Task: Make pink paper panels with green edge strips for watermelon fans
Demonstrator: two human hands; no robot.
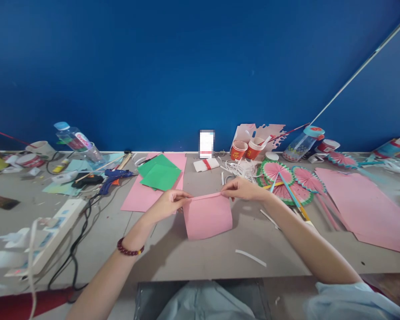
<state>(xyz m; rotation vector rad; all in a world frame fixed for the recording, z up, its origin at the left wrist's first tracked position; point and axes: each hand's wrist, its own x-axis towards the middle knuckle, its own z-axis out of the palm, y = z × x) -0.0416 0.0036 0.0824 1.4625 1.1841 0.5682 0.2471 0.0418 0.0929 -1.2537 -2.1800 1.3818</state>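
Observation:
Between both hands is a pink sheet of paper (208,218), its far edge folded over in a narrow strip and the rest hanging toward me. My left hand (171,203) pinches the left end of that folded edge. At the right end, my right hand (242,190) pinches the same edge between thumb and fingers. Beyond my left hand, green paper squares (162,174) lie on a larger pink sheet (133,200). Pleated pink-and-green paper fans (278,173) on sticks lie to the right of my right hand.
A blue glue gun (115,178) and a white power strip (56,233) with cables are on the left. Red paper cups (239,151) and a clear bottle (300,144) stand along the blue wall. Large pink paper (370,206) lies right. A white paper strip (251,258) lies near the front edge.

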